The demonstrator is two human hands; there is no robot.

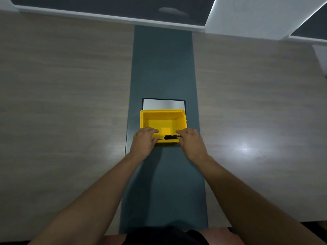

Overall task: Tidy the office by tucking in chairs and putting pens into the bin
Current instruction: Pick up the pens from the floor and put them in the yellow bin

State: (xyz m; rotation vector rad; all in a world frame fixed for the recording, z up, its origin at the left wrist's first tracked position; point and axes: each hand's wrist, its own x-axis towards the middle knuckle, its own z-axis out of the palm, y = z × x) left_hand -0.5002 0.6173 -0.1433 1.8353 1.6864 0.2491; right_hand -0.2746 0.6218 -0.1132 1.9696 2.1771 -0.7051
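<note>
A yellow plastic bin (160, 116) stands on the dark centre strip of the table. A black pen (170, 137) lies crosswise at the bin's near rim. My right hand (192, 142) pinches the pen's right end with its fingertips. My left hand (145, 139) rests over the bin's near left corner, fingers curled down, and its thumb touches a thin pale tip at the pen's left end. Whether the left hand grips the bin or the pen I cannot tell. No chair is in view.
A silver panel with a dark frame (163, 103) is set into the strip just behind the bin. Light wood tabletop (67, 96) spreads to both sides. A white wall column (251, 16) stands beyond the far right edge.
</note>
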